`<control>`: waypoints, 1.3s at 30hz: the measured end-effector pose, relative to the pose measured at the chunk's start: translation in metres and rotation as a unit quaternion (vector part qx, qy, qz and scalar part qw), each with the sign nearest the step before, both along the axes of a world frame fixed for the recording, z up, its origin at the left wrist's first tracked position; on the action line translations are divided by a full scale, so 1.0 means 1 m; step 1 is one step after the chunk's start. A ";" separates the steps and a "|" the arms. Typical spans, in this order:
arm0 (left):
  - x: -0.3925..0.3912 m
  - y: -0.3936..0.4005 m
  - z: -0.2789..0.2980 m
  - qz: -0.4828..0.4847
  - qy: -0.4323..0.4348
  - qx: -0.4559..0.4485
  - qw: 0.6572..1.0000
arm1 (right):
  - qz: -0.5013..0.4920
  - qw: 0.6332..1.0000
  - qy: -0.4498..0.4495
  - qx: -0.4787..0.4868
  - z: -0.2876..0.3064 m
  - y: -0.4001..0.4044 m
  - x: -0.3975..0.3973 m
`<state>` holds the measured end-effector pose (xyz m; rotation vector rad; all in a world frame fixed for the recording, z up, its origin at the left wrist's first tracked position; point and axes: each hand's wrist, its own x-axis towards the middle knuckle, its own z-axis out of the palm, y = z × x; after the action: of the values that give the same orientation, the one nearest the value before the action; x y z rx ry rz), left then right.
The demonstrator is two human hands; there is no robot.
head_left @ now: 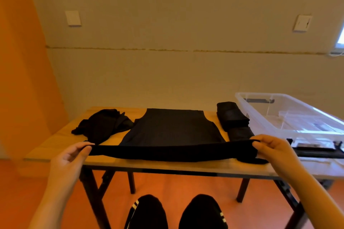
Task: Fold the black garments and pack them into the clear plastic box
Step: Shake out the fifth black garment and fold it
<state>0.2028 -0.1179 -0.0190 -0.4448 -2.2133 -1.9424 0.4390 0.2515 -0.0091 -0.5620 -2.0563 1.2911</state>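
Both hands are up at the near edge of the wooden table (55, 141), and between them stretches the folded hem of a black sleeveless top (171, 128), pulled into a taut dark band. The left hand (70, 156) pinches the left end of that band between thumb and curled fingers; the right hand (273, 147) does the same at the right end, fingers hooked over the cloth, thumb underneath. The rest of the top lies flat on the table, neckline toward the wall. To its left sits a crumpled black garment (102, 126), loose and unfolded, just beside the top's shoulder. To its right, a folded black stack (232, 119) lies near the far edge, a second dark folded piece (240, 134) touching its near side. Further right, the clear plastic box (290, 115) stands open on the table's right end, its lid with black latches (316, 149) lying in front of it. Below the table, the person's black-clad knees (175, 212) show.
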 end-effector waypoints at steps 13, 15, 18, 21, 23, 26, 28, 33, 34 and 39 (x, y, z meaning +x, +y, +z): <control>0.033 -0.025 -0.006 -0.005 0.048 0.043 0.998 | 0.047 0.996 0.076 -0.013 0.008 -0.033 0.044; 0.038 -0.028 -0.005 -0.010 0.046 0.060 0.997 | 0.043 0.995 0.092 -0.016 0.008 -0.035 0.050; 0.040 -0.033 -0.003 -0.014 0.041 0.077 0.996 | 0.058 0.992 0.106 -0.020 0.010 -0.036 0.058; 0.037 -0.034 0.001 -0.022 0.050 0.075 0.996 | 0.055 0.993 0.102 -0.026 0.013 -0.036 0.058; 0.033 -0.029 0.004 -0.022 0.049 0.069 0.996 | 0.052 0.994 0.095 -0.022 0.016 -0.033 0.054; 0.022 -0.019 0.007 -0.022 0.036 0.056 0.998 | 0.040 0.995 0.088 -0.037 0.018 -0.023 0.039; 0.011 -0.011 0.009 -0.026 0.017 0.052 0.998 | 0.023 0.996 0.082 -0.037 0.020 -0.015 0.026; -0.033 0.026 0.032 -0.038 -0.007 0.042 0.998 | -0.028 0.996 0.066 -0.046 0.031 0.012 -0.020; -0.045 0.037 0.038 -0.040 -0.011 0.037 0.998 | -0.033 0.996 0.063 -0.046 0.034 0.019 -0.034; -0.113 0.088 0.057 -0.030 -0.034 -0.001 0.999 | -0.076 0.996 0.004 -0.046 0.042 0.067 -0.105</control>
<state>0.0902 -0.0299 0.0381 -0.4568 -2.2695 -2.0146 0.3342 0.3188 0.0330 -0.7387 -1.9160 1.3013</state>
